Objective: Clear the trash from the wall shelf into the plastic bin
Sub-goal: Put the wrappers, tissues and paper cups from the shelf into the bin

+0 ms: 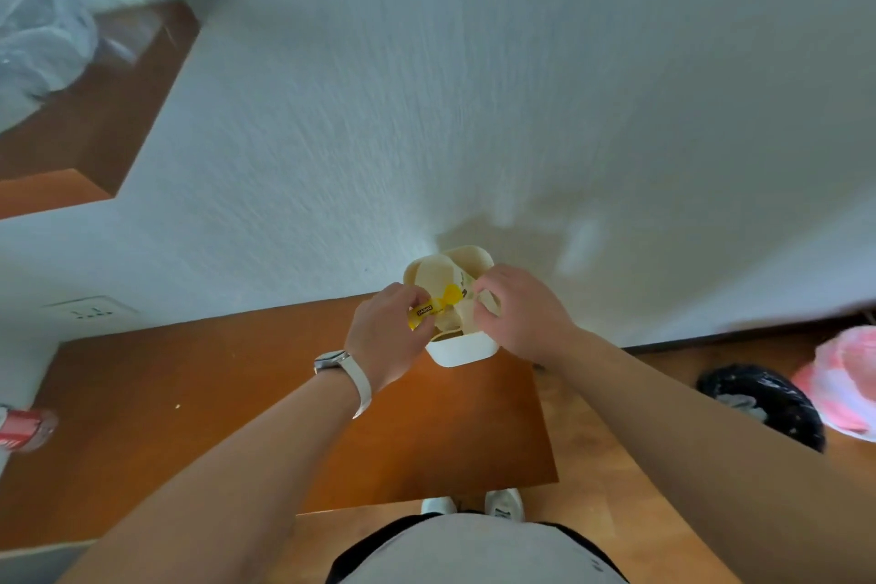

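The left hand [388, 332] pinches a yellow wrapper [433, 306] over the white bin [462, 349], the right hand [519, 315] pinches pale trash [486, 299], and both should let go low inside so nothing spills.

2 hands [386, 337], 1 white bin [462, 349], 1 yellow wrapper [433, 306], 2 wooden shelves [189, 417], 1 bottle [26, 429]

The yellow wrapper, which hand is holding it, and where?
The left hand pinches the yellow wrapper at its lower end, over the white bin. What the right hand grips cannot be told.
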`<control>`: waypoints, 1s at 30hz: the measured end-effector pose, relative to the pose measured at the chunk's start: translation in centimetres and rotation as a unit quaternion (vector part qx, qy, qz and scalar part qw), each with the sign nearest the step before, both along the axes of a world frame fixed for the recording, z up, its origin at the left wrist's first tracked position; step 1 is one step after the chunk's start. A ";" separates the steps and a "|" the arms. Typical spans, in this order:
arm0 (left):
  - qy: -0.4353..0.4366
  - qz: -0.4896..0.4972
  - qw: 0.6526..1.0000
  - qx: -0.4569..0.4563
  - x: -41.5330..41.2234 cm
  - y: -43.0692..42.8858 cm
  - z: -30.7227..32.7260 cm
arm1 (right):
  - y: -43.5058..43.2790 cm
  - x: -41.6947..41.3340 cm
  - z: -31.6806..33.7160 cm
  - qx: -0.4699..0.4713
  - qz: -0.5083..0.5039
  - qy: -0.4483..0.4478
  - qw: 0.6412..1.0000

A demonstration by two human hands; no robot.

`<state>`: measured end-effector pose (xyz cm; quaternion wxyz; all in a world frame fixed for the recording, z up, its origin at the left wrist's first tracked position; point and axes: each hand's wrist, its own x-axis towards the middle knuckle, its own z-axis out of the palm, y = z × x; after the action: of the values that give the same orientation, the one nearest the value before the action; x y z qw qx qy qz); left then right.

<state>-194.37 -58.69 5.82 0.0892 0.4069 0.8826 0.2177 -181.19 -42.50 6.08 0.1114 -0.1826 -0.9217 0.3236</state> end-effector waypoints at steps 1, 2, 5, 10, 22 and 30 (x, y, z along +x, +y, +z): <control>0.005 -0.003 1.000 -0.004 0.0 0.0 -0.2 | 0.1 0.2 0.0 0.005 0.007 0.000 1.000; 0.010 -0.009 1.000 -0.007 0.0 0.1 -0.3 | 0.4 0.3 0.1 0.014 0.014 -0.003 1.000; -0.002 -0.028 1.000 -0.013 -0.2 0.1 -0.6 | 0.9 0.5 0.3 0.051 0.032 -0.020 0.998; -0.040 -0.036 0.999 -0.004 -0.5 -0.1 -0.2 | 0.7 0.1 0.6 0.093 0.070 -0.024 0.993; 0.068 -0.010 0.994 -0.085 -3.6 -7.6 2.1 | -2.4 -5.0 1.6 0.168 0.171 -0.018 0.971; 0.041 0.135 0.984 -0.106 -6.0 -16.9 2.4 | -8.3 -11.3 1.5 0.202 0.263 -0.020 0.943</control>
<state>-200.38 -75.57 8.18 0.0656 0.2809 0.9504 0.1163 -192.53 -50.83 7.55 0.0384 0.0864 -0.9850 0.1442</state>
